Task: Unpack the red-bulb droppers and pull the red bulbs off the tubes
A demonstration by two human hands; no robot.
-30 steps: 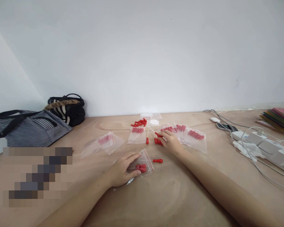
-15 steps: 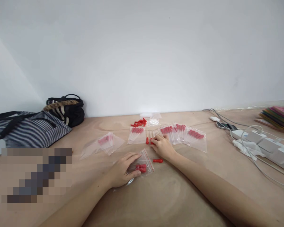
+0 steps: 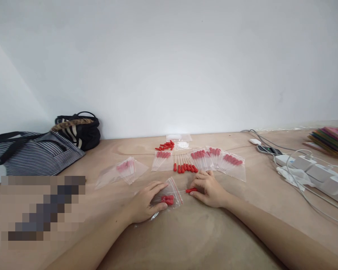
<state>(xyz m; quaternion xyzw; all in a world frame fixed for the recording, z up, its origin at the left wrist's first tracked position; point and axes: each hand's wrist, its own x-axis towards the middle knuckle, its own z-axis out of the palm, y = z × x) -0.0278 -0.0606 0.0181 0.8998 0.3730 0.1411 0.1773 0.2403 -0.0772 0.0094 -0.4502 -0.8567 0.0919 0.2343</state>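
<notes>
My left hand (image 3: 147,202) rests over a clear zip-lock bag (image 3: 177,194), keeping it against the table with fingers and thumb. Inside the bag lie red-bulbed droppers (image 3: 169,200). At the bag's mouth, my right hand (image 3: 210,190) pinches the red rubber bulb of a single dropper (image 3: 189,190), whose thin clear tube points left toward the bag. Just beyond the hands is a row of loose droppers (image 3: 185,168), bulbs toward me and tubes pointing away.
Filled bags of droppers (image 3: 233,161) fan out on the right, with another (image 3: 162,159) left of the row. More bags (image 3: 126,168) overlap farther left. Loose red bulbs (image 3: 166,145) lie near the wall. A power strip (image 3: 312,168) with cables occupies the right; a striped bag (image 3: 42,153) sits left.
My right hand has come back toward me from the loose row and now grips the dropper by the bag's mouth. My left hand and the bag have stayed put.
</notes>
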